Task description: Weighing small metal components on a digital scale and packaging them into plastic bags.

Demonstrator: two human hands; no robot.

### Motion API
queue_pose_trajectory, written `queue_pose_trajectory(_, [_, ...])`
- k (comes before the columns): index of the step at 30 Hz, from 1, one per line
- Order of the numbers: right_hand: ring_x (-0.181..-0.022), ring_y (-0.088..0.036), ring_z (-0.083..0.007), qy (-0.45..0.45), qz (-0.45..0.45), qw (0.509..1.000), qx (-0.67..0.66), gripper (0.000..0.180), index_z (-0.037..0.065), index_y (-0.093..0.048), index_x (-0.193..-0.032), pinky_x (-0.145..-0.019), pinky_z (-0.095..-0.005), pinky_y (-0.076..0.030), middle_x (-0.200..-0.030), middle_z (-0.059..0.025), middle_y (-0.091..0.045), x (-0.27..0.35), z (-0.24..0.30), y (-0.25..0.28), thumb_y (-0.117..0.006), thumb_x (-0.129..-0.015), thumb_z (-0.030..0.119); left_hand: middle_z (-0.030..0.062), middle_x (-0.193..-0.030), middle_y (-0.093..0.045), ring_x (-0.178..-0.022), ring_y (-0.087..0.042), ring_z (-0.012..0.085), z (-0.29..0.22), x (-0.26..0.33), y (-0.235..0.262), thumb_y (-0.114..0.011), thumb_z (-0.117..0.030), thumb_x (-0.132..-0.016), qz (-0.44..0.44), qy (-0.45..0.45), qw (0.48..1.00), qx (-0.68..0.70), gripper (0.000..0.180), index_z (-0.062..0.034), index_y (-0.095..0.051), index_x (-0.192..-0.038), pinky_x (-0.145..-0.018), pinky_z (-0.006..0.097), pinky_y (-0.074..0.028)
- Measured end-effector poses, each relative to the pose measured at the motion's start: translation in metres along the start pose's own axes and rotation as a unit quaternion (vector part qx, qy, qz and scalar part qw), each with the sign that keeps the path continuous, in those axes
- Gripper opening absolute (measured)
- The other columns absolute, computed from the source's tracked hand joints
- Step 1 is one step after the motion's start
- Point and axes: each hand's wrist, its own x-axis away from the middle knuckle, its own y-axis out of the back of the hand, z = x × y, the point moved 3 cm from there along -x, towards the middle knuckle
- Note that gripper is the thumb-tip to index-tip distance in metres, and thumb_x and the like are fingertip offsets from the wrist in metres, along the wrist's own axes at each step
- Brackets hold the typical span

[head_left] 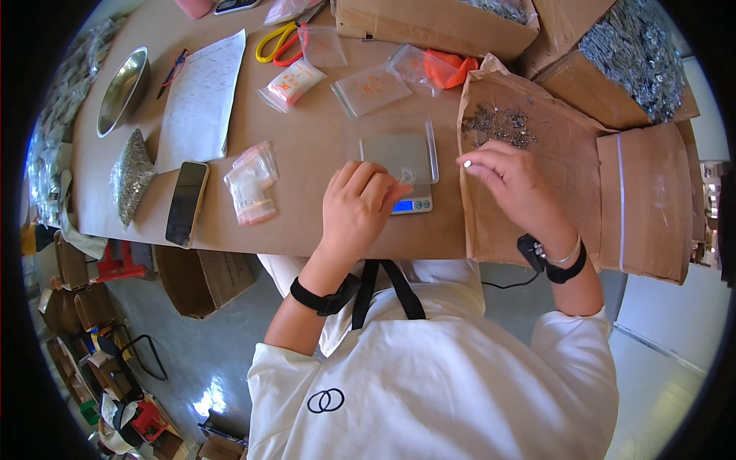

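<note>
The digital scale point(402, 165) sits on the brown surface point(307, 138), directly in front of the person. The left hand point(356, 207) rests at the scale's near left corner, fingers curled around a small clear bag point(404, 178) held over the platform edge. The right hand point(510, 180) is just right of the scale, above the brown paper sheet point(552, 153); thumb and forefinger pinch a small metal part point(467, 162). A heap of small metal parts point(498, 126) lies beyond the scale's right side. A stack of clear bags point(251, 184) lies left of the scale.
</note>
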Motion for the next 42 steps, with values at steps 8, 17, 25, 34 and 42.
queue_pose_trajectory(8, [-0.080, -0.066, -0.0274, 0.123, 0.021, 0.986, 0.110, 0.015, 0.002, -0.069, -0.097, -0.068, -0.0357, -0.054, -0.090, -0.0096, -0.063, 0.001, 0.057, -0.026, -0.073, -0.083, 0.007, 0.0035, -0.083, -0.062, -0.077, -0.059, 0.0236, -0.014, 0.001, 0.017, -0.086, -0.022, -0.066, -0.003, -0.029, 1.000, -0.009, 0.030, -0.0089, -0.062, -0.079, -0.066, 0.035, -0.050])
queue_pose_trajectory(17, [-0.088, -0.065, -0.0278, 0.147, 0.061, 0.966, 0.206, 0.023, 0.004, -0.065, -0.101, -0.073, -0.0362, -0.055, -0.093, -0.0092, -0.060, -0.005, 0.079, -0.024, -0.072, -0.079, 0.003, 0.0035, -0.087, -0.064, -0.081, -0.062, 0.0229, -0.022, 0.005, 0.023, -0.085, -0.017, -0.065, 0.008, -0.029, 1.000, 0.006, 0.028, -0.0080, -0.066, -0.083, -0.065, 0.034, -0.052])
queue_pose_trajectory(25, [-0.094, -0.066, -0.0301, 0.152, 0.085, 0.984, -0.024, 0.040, 0.005, -0.059, -0.119, -0.077, -0.0385, -0.055, -0.105, -0.0133, -0.065, 0.000, 0.067, -0.030, -0.071, -0.081, -0.001, 0.0048, -0.089, -0.065, -0.080, -0.063, 0.0222, -0.035, 0.008, 0.042, -0.082, -0.007, -0.072, 0.028, -0.050, 0.995, 0.080, 0.023, -0.0066, -0.073, -0.093, -0.064, 0.035, -0.053])
queue_pose_trajectory(34, [-0.072, -0.069, -0.0197, 0.000, 0.027, 0.977, -0.214, 0.011, 0.002, -0.068, -0.094, -0.064, -0.0303, -0.054, -0.088, -0.0110, -0.070, 0.028, 0.060, -0.046, -0.075, -0.087, 0.006, 0.0098, -0.087, -0.070, -0.073, -0.069, 0.0222, -0.039, 0.032, 0.068, -0.080, 0.002, -0.077, 0.051, 0.152, 0.966, 0.202, 0.020, -0.0022, -0.072, -0.095, -0.063, 0.030, -0.054])
queue_pose_trajectory(42, [-0.071, -0.067, -0.0144, -0.008, 0.018, 0.944, -0.329, 0.008, 0.002, -0.068, -0.095, -0.060, -0.0273, -0.055, -0.087, -0.0062, -0.069, 0.047, 0.063, -0.046, -0.073, -0.089, 0.005, 0.0109, -0.088, -0.071, -0.079, -0.070, 0.0240, -0.048, 0.026, 0.083, -0.075, 0.008, -0.076, 0.067, 0.126, 0.969, 0.203, 0.017, -0.0008, -0.069, -0.089, -0.070, 0.031, -0.054])
